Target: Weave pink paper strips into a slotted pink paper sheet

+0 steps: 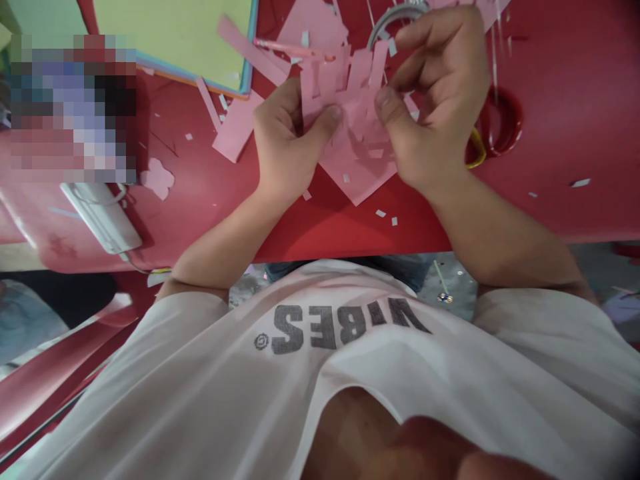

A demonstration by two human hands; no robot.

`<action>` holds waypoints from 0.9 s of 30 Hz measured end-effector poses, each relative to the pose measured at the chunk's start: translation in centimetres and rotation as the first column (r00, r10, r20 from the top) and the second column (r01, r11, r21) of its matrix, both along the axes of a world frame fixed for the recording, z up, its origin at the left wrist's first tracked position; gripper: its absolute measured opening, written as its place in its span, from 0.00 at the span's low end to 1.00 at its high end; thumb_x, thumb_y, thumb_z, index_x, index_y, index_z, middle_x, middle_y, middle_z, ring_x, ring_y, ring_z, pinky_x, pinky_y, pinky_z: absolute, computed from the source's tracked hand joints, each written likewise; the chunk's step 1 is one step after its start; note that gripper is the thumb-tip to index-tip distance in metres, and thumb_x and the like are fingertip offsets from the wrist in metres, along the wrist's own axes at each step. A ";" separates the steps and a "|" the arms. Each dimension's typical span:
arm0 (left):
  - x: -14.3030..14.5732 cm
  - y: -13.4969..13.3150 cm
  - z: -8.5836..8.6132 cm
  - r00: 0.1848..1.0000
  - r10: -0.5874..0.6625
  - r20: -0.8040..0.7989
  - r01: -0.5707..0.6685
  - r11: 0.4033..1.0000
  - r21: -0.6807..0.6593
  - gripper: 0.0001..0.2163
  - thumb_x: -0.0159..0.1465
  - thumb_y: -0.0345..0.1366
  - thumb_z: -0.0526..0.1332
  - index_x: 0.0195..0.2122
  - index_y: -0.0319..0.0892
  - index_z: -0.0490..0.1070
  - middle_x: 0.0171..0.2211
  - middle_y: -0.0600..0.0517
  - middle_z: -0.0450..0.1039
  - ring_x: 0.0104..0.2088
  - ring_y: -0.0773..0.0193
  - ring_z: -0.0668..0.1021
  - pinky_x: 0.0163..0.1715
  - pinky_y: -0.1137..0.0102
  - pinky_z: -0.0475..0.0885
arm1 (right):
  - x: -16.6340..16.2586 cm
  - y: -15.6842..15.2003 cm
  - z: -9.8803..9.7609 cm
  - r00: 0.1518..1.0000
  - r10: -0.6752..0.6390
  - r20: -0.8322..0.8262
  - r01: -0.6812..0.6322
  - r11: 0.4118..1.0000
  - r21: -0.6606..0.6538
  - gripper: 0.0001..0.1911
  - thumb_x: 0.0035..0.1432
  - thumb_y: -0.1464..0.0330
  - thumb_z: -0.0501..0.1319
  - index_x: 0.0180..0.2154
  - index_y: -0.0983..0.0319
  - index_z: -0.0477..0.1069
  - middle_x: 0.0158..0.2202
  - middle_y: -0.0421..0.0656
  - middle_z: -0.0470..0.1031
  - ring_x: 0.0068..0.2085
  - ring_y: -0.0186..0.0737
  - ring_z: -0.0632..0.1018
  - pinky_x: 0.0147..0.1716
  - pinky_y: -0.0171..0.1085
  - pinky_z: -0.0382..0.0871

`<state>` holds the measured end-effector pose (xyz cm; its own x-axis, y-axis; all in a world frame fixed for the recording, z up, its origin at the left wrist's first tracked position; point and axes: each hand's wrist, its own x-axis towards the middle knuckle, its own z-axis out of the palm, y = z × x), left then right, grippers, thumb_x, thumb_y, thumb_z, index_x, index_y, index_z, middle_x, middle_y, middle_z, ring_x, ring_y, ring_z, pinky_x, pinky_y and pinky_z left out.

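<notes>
I hold a piece of pink paper (345, 87), cut into several upright strips, just above the red table (575, 133). My left hand (283, 143) pinches its left side, thumb pressed on the paper. My right hand (440, 93) grips its right side, thumb and fingers closed on the strips. Under my hands lies a larger pink sheet (357, 173).
Loose pink strips (235, 127) and small scraps lie on the table. A yellow-green sheet with a blue edge (190, 40) is at the back left, a white flat object (103, 217) at the left edge. Red and yellow scissor handles (500, 127) sit behind my right hand.
</notes>
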<state>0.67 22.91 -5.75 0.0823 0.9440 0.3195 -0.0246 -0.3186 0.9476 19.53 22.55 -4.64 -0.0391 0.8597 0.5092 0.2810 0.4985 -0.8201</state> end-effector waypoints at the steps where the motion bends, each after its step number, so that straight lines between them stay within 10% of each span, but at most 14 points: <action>1: -0.1 0.1 -0.1 1.000 0.008 -0.021 -0.008 1.000 0.001 0.12 0.61 0.48 0.71 0.41 0.48 0.77 0.36 0.54 0.78 0.35 0.63 0.75 0.33 0.64 0.69 | 0.0 0.0 0.0 1.000 0.011 -0.021 -0.011 1.000 -0.010 0.17 0.57 0.63 0.57 0.50 0.51 0.64 0.46 0.42 0.66 0.32 0.38 0.67 0.33 0.43 0.63; 27: -0.5 0.3 -1.5 0.998 0.034 0.056 -0.022 0.977 -0.210 0.22 0.65 0.52 0.66 0.22 0.47 0.59 0.20 0.55 0.46 0.24 0.66 0.50 0.27 0.65 0.50 | 0.3 0.3 -0.2 0.996 -0.004 -0.091 -0.023 0.957 -0.289 0.20 0.56 0.49 0.64 0.25 0.56 0.68 0.22 0.36 0.63 0.26 0.34 0.59 0.31 0.43 0.63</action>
<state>0.16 23.17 -7.21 0.0417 0.9921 0.1180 -0.0764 -0.1146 0.9905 19.81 22.89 -4.80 -0.0136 0.9707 0.2400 0.1959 0.2380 -0.9513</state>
